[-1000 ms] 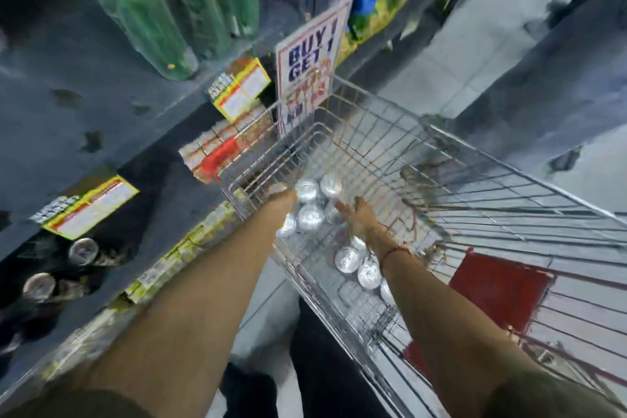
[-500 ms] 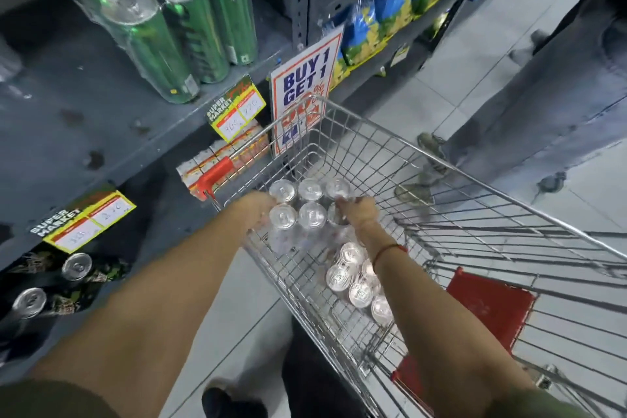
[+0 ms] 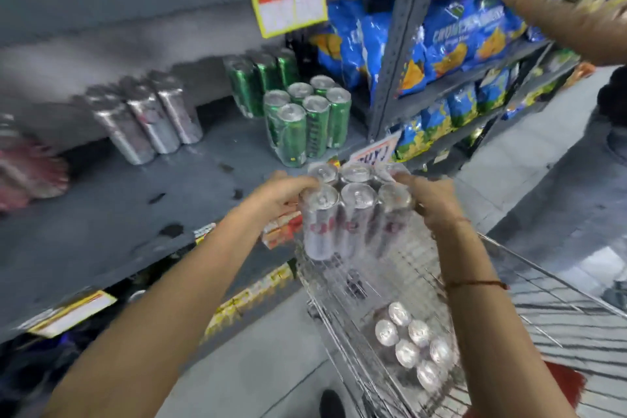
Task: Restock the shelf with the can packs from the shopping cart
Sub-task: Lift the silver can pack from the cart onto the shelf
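A shrink-wrapped pack of silver cans [image 3: 353,214] hangs in the air above the front of the wire shopping cart [image 3: 556,309]. My left hand [image 3: 283,195] grips its left side and my right hand [image 3: 429,197] grips its right side. The pack is close to the edge of the grey shelf [image 3: 112,214]. A second silver can pack [image 3: 412,348] lies in the cart's bottom. On the shelf stand a silver can pack [image 3: 149,119] at the back left and two green can packs [image 3: 307,122].
Blue snack bags [image 3: 454,41] fill the shelves to the right behind a grey upright post. Another person's arm [image 3: 556,7] reaches in at the top right. A "buy 1" sign [image 3: 375,154] sticks up behind the held pack. Yellow price tags line the shelf edges.
Both hands have lifted the silver can pack up out of the cart toward the shelf. My view has swung up from the cart to the shelf.
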